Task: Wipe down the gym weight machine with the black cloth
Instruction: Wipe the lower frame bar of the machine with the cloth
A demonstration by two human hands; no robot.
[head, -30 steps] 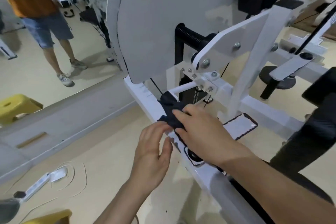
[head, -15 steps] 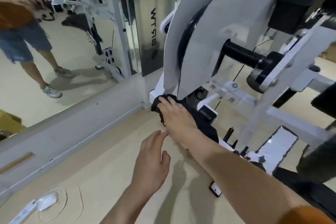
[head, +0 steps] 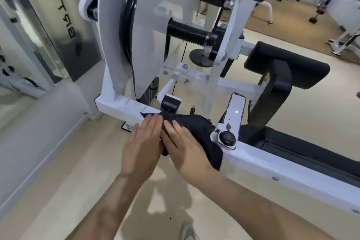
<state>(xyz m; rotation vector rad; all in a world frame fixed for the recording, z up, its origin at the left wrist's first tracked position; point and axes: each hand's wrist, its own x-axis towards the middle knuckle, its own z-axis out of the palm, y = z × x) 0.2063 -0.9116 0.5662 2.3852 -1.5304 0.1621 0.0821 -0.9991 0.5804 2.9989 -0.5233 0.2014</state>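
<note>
The black cloth (head: 196,124) lies draped over the low white base rail (head: 272,163) of the weight machine, just below a black roller. My right hand (head: 185,148) presses flat on the cloth with fingers spread. My left hand (head: 143,142) lies beside it, fingers straight, its fingertips touching the cloth's left edge and the rail. A large grey cam plate (head: 136,31) with a black ribbed handle (head: 187,32) rises behind the rail.
A black padded arm (head: 278,76) and seat pad stand at right. A mirror wall (head: 29,45) with a low ledge runs along the left. Tan floor (head: 68,181) spreads below my arms. More gym equipment stands at the far right back.
My right hand slid the cloth back along the rail from its far left end. My left hand rose from the air and came down beside it on the cloth's edge. The view swung right.
</note>
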